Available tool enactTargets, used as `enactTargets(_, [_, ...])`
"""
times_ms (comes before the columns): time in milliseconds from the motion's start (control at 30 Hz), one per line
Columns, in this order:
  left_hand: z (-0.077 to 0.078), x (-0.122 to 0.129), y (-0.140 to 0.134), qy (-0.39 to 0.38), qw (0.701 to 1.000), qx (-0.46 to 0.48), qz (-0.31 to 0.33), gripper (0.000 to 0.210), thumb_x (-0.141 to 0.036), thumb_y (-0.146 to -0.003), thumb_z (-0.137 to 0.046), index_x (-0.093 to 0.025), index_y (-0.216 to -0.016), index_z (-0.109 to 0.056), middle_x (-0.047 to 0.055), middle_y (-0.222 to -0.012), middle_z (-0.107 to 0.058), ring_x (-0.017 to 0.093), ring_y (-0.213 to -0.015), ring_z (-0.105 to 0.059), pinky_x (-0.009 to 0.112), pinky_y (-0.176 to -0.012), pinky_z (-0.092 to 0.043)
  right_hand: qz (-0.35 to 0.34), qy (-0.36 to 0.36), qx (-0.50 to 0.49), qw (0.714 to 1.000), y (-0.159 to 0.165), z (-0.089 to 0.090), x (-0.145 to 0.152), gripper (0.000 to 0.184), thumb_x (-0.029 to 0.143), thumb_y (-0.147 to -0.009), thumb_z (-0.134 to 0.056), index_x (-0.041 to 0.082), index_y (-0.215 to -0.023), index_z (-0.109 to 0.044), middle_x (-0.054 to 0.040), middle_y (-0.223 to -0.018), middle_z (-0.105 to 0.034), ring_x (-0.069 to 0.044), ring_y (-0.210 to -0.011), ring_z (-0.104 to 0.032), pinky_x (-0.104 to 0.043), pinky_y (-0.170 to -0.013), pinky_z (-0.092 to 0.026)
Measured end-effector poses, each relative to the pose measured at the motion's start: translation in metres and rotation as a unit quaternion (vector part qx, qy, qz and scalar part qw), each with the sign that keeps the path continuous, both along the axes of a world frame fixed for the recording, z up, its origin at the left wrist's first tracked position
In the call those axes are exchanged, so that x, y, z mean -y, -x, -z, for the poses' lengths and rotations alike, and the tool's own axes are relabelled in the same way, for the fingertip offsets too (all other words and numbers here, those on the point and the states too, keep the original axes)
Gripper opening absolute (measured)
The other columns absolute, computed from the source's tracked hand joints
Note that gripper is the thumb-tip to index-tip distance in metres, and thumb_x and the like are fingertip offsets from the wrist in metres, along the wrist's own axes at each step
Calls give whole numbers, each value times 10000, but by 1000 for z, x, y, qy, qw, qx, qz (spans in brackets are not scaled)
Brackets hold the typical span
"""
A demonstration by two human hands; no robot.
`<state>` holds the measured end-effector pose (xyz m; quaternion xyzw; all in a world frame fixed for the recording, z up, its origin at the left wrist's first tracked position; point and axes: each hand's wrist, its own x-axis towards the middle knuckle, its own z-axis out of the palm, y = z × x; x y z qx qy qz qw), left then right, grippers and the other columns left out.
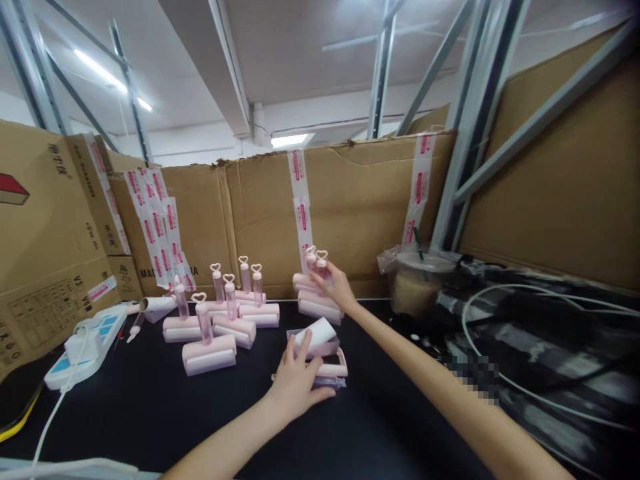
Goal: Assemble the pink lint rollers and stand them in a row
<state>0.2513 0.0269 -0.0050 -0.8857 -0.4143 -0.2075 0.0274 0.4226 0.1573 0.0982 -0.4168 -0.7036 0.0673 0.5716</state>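
My right hand [336, 288] reaches to the back of the table, its fingers closed round the upright handle of a pink lint roller [320, 305]. Another lint roller stands right behind that one. Nearer to me, my left hand [295, 381] lies with spread fingers over loose lint roller parts. Its fingertips touch a white roll [321, 333] that sits tilted in a pale open case [327, 348]. Beside the thumb are a pink frame-like piece [333, 368] and a clear handle-like piece [330, 382], both partly covered by the hand.
Several pink lint rollers [209, 353] with heart-topped handles stand left of centre. A white power strip [87, 347] lies at the left. On the right are a plastic drink cup [417, 283], white cables [467, 313] and dark plastic bags. Taped cardboard [260, 213] walls the back.
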Motion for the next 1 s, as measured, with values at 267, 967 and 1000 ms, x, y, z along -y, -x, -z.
enactTargets(267, [-15, -92, -27, 45, 999, -15, -17, 604, -539, -757, -536, -242, -1275, -443, 90, -1491, -128, 413, -1310, -144, 556, -986, -295, 58, -82, 54, 993, -50, -74, 75, 271, 410, -747, -599, 171, -866, -550, -16, -745, -554, -173, -670, -502, -282, -642, -395])
enactTargets(967, [-73, -22, 62, -75, 995, 62, -25, 279, -291, -867, -349, -132, -1073, -449, 131, -1061, -526, 244, -1074, -461, 404, -916, -364, -133, 127, 42, 982, 29, 13, 131, 246, 375, -757, -606, 157, -866, -574, -6, -721, -592, -147, -619, -539, -241, -567, -431])
enactTargets(1000, [-71, -10, 66, -86, 992, 86, -46, 292, -379, -858, -376, -144, -1000, -476, 112, -978, -547, 248, -992, -498, 401, -862, -394, -141, 121, 48, 981, 39, 15, 127, 247, 377, -765, -598, 157, -873, -571, -13, -749, -599, -153, -649, -548, -244, -591, -437])
